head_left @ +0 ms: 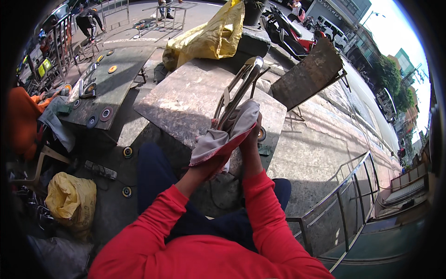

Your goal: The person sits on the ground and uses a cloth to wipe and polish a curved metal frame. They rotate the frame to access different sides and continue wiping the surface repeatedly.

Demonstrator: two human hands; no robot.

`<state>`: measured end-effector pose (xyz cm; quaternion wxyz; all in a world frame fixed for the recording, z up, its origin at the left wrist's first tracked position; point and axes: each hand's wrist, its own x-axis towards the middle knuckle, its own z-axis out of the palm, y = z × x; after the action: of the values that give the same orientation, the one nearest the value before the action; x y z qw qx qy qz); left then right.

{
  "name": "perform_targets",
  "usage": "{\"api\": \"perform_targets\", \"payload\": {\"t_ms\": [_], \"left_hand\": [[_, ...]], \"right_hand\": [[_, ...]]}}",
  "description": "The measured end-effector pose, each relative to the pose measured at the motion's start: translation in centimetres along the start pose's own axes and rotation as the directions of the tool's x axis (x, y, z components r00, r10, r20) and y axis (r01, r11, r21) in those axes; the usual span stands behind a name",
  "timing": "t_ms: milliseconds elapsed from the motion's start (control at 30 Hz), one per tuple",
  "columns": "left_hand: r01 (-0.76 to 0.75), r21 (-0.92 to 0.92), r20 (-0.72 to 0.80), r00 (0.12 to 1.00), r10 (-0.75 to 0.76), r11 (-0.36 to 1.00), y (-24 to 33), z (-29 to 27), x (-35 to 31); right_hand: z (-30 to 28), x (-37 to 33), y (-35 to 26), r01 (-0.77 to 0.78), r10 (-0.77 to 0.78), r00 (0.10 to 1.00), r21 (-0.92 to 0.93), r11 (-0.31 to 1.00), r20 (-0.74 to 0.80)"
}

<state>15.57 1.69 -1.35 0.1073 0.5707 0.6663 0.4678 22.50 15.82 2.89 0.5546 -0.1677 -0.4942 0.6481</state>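
Above the board in front of me, a shiny bent metal tube piece [253, 69] with thin bars stands tilted, its curved end pointing away. A grey cloth with a red edge [223, 142] is wrapped over its near end. My left hand [210, 168] is closed in the cloth's folds, its fingers mostly covered. My right hand [251, 140] is closed around the near end of the metal piece, against the cloth's right side; its fingertips are hidden. Underneath is a worn wooden board [176, 104], with a round disc [261, 134] beside my right hand.
A second board [125, 69] at left carries several grinding discs and tools. A yellow sack [209, 35] lies beyond my board; another yellow sack [72, 200] stands at lower left. A rusty sheet [309, 74] leans at right, above a metal frame [341, 200]. A person [88, 23] bends far left.
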Motion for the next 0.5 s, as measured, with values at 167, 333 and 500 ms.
{"api": "perform_targets", "payload": {"t_ms": [167, 333, 500], "left_hand": [[-0.046, -0.765, -0.140, 0.985, -0.097, 0.642, 1.7, 1.1, 0.6], [0.079, -0.424, -0.095, 0.987, -0.131, 0.902, 3.1, -0.5, 1.1], [-0.186, -0.059, -0.173, 0.970, 0.174, 0.981, 2.0, -3.1, 5.8]], "right_hand": [[1.3, 4.1, -4.8, -0.033, 0.038, 0.995, -0.059, 0.998, 0.095], [2.0, 4.1, -1.7, 0.304, -0.298, 0.952, -0.338, 0.891, 0.071], [0.9, 4.2, 1.7, 0.300, -0.306, 0.951, -0.360, 0.883, 0.042]]}}
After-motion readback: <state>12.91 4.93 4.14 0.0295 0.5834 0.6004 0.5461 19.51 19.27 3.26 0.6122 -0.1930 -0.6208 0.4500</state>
